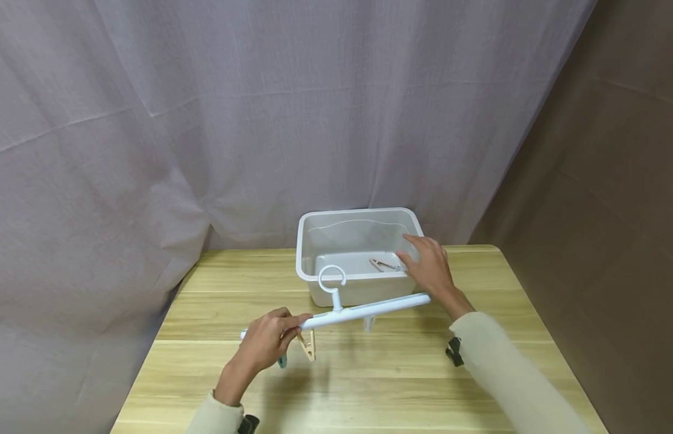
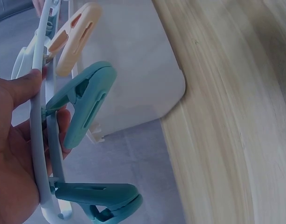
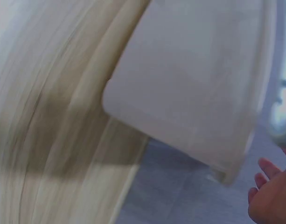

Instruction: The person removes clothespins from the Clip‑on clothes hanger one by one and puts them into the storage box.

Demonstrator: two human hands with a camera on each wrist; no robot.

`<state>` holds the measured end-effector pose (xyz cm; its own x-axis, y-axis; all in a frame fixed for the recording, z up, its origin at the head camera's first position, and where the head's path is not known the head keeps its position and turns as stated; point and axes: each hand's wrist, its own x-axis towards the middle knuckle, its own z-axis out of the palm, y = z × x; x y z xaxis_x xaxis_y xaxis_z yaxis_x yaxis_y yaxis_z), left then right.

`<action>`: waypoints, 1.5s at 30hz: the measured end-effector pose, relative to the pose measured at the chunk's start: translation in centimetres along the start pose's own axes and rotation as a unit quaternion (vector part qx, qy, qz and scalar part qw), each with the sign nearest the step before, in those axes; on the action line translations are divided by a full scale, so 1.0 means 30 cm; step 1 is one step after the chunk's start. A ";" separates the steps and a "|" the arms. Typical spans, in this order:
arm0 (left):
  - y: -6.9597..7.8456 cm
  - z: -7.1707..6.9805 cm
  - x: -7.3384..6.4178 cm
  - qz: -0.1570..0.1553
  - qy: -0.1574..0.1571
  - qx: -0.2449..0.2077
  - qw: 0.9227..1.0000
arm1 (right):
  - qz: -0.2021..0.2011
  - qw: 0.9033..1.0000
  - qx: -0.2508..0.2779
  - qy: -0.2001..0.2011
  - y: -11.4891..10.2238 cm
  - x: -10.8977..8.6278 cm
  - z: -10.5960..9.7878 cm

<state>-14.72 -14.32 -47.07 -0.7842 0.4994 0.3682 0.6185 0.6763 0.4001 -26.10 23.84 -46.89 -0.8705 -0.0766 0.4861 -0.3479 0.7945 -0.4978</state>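
One slim hanger (smooth, round-hooked)

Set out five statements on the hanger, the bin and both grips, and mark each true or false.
1. The left grip holds the hanger. True.
2. The right grip clutches the hanger. False: its fingers are apart at the bin, holding nothing visible.
3. The bin is empty. False: a light-coloured clip lies inside.
4. Two teal clips are on the hanger. True.
5. The bin stands on the floor. False: it stands on the table.
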 end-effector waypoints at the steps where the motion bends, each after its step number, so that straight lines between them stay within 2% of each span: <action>1: -0.001 0.001 0.001 0.001 0.002 0.000 1.000 | -0.006 1.000 0.008 0.011 -0.010 -0.011 -0.009; 5: -0.004 0.005 0.004 0.004 0.011 0.003 1.000 | -0.062 0.996 0.037 0.060 -0.065 -0.070 -0.041; 10: -0.003 0.004 0.009 0.008 0.021 0.010 1.000 | -0.144 0.981 0.076 0.107 -0.148 -0.181 -0.070; 16: 0.004 0.002 0.015 0.007 0.025 0.011 1.000 | -0.198 0.959 0.118 0.165 -0.203 -0.335 -0.052; 18: 0.005 0.002 0.016 0.005 0.026 0.012 1.000 | -0.205 0.954 0.132 0.172 -0.209 -0.381 -0.031; 20: 0.006 0.003 0.016 0.005 0.027 0.014 1.000 | -0.182 0.960 0.151 0.147 -0.211 -0.425 -0.009; 21: 0.006 0.003 0.016 0.005 0.028 0.015 0.999 | -0.155 0.967 0.162 0.124 -0.211 -0.446 0.002; 23: 0.007 0.004 0.017 0.008 0.030 0.016 0.999 | -0.073 0.977 0.190 0.057 -0.211 -0.482 0.020; 24: 0.007 0.005 0.017 0.009 0.031 0.016 0.999 | -0.023 0.979 0.202 0.021 -0.212 -0.495 0.028; 25: 0.008 0.006 0.017 0.012 0.032 0.016 0.999 | 0.026 0.977 0.210 -0.012 -0.213 -0.503 0.035; 27: 0.009 0.007 0.018 0.016 0.031 0.012 0.999 | 0.105 0.964 0.234 -0.068 -0.216 -0.506 0.049; 29: 0.012 0.007 0.018 0.019 0.029 0.009 0.999 | 0.146 0.946 0.269 -0.108 -0.218 -0.495 0.062; 32: 0.016 0.005 0.019 0.021 0.027 0.006 0.999 | 0.160 0.916 0.338 -0.147 -0.227 -0.464 0.068; 34: 0.019 0.004 0.021 0.024 0.029 0.006 0.999 | 0.162 0.900 0.372 -0.158 -0.225 -0.450 0.076; 36: 0.021 0.004 0.023 0.029 0.032 0.004 0.999 | 0.170 0.891 0.391 -0.160 -0.220 -0.440 0.083; 40: 0.028 0.004 0.026 0.037 0.035 -0.003 0.999 | 0.179 0.881 0.406 -0.162 -0.199 -0.430 0.103; 45: 0.036 0.004 0.020 0.032 0.029 -0.018 0.999 | 0.165 0.863 0.448 -0.164 -0.189 -0.427 0.114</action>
<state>-14.53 -13.22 -46.51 -0.7397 0.5073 0.4421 0.6692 0.6242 0.4033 -14.17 18.26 -52.76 -0.9742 -0.2189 0.0546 -0.0629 0.0312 -0.9975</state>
